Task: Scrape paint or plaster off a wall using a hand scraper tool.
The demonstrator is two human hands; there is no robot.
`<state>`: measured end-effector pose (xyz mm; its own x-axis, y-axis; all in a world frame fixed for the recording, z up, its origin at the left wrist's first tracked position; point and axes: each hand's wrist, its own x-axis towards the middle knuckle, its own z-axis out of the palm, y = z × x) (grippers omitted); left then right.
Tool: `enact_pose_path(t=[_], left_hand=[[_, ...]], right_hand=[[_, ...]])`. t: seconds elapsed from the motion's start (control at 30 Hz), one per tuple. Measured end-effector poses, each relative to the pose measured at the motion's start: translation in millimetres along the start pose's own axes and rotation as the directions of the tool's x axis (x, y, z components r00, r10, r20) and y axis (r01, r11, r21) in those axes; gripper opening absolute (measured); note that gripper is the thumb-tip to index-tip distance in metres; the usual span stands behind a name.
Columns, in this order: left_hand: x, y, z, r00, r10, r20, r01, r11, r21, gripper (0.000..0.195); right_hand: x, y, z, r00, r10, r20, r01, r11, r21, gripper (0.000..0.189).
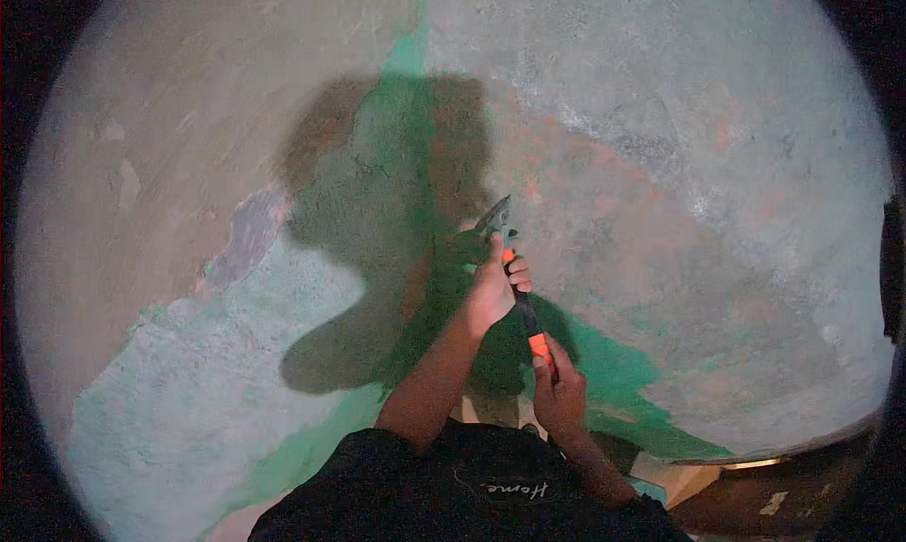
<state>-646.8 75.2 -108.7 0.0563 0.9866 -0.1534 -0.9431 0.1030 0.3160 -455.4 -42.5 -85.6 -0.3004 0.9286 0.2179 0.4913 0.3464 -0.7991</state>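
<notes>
My left hand (495, 284) is closed around the upper part of a long-handled scraper (525, 314), just below its metal head, with the thumb pointing up along it. Lower down, my right hand (559, 386) grips the orange end of the black and orange handle. The head tilts up to the right, in front of a wall (601, 259) with patchy grey plaster and green paint. Whether the blade touches the wall cannot be told. Dark shadows fall on the wall behind and to the left of both hands.
A vertical line, perhaps an inside corner, runs down the painted wall (428, 117). Lighter, rough-edged patches (212, 344) spread at the lower left. At the lower right, beyond the wall's bottom edge, lies a dark brown surface (771, 499) with a small pale piece on it.
</notes>
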Motion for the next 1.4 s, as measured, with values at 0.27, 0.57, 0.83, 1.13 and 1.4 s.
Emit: enact_pose_path(t=[0.27, 0.57, 0.83, 1.13, 1.4], left_hand=[[-2, -1, 4, 1.000, -0.019, -0.019, 0.019, 1.000, 0.009, 0.045], [-1, -5, 1, 1.000, -0.022, 0.002, 0.022, 1.000, -0.011, 0.045], [1, -5, 4, 0.999, -0.005, -0.053, 0.007, 0.999, 0.035, 0.046], [2, -5, 2, 0.999, -0.021, -0.027, 0.022, 0.999, 0.037, 0.048], [1, -8, 7, 1.000, -0.011, 0.014, 0.011, 1.000, 0.007, 0.043]], right_hand=[[-4, -4, 1, 1.000, -0.026, -0.010, 0.027, 0.999, 0.034, 0.037], [-6, -2, -1, 1.000, 0.011, 0.010, -0.012, 0.998, 0.069, 0.036], [-2, 3, -2, 0.999, -0.014, -0.029, 0.016, 0.998, 0.059, 0.036], [-3, 2, -3, 0.999, 0.039, 0.012, -0.039, 0.998, 0.057, 0.041], [-3, 12, 1, 0.992, -0.071, -0.106, 0.076, 0.996, 0.051, 0.034]])
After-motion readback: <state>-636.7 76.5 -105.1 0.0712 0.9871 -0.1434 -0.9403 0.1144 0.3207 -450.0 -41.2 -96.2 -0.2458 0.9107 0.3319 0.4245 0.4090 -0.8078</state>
